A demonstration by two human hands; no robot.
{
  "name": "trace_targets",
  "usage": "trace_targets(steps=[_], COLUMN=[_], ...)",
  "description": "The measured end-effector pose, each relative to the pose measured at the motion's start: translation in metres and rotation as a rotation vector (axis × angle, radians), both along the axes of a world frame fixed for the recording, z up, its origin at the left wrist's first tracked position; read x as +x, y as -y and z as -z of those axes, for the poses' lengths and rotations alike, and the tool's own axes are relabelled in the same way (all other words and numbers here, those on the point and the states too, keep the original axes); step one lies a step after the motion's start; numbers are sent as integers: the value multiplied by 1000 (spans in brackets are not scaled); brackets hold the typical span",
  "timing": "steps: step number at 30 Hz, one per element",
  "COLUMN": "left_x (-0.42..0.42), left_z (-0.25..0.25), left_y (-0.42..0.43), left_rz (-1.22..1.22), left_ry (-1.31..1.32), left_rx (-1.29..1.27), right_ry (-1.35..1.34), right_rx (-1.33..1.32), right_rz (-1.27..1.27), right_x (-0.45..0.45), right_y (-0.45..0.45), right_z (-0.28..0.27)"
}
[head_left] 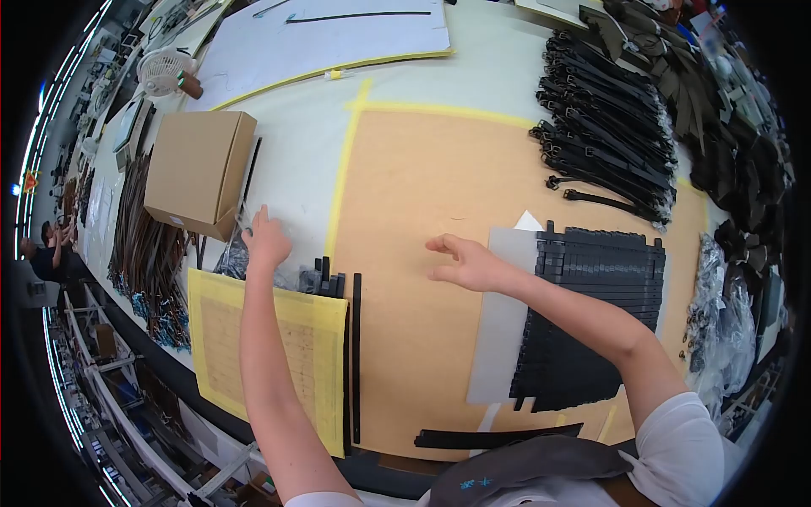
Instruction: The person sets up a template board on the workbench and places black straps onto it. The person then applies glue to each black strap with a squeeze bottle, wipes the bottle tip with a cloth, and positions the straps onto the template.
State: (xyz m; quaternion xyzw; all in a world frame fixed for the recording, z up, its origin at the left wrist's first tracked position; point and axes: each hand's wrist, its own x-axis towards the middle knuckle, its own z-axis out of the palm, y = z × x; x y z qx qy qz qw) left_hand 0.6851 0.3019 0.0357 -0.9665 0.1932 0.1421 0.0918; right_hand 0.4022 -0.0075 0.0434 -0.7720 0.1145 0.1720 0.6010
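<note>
Overall: long, pale greenish-white counter (296,160), heavily stocked on both flanks. Middle of counter covered by broad, flat tan sheet (405,186), edged at far and left sides with yellow tape (345,169).

Far end: large white board (372,34) with yellow near edge, thin black strip (359,16) lying across; round white fan (165,72) just beside, at left.

Left flank: closed brown cardboard box (190,165); farther out, dense row of long brown and dark straps (139,237).

Left hand (269,242): at crumpled clear plastic bag with dark contents (233,260), near corner of box; index finger extended, grip partly hidden; whether holding anything, cannot tell. Nearer: rectangular yellow-bordered panel (308,338), narrow black strip (356,363) upright alongside in view.

Right hand (465,262): over tan sheet, fingers parted, grip wide. Forearm crossing above close-packed flat black straps (591,291), laid on rectangular grey board (505,338).

Right flank: layered heap of black buckled straps (604,127) at far side; clear plastic wrapping (735,329) nearer.

Room, left: pale metal rack (122,372) below counter level, bright strip lights (42,127), distant person in dark clothing (51,258).
</note>
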Motion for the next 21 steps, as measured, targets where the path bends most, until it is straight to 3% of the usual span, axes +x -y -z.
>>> trace_targets(steps=[6, 13, 21], left_x=[-35, -94, -152], left_z=[-6, -1, 7], left_y=[42, 113, 197], left_rz=[122, 324, 435], left_ry=[-29, -144, -325], left_rx=[-241, -412, -606], right_ry=[50, 50, -19], right_rx=[275, 396, 270], right_rz=[188, 554, 888], right_x=[-53, -118, -196], right_y=[8, 70, 155], right_z=[-24, -55, -55])
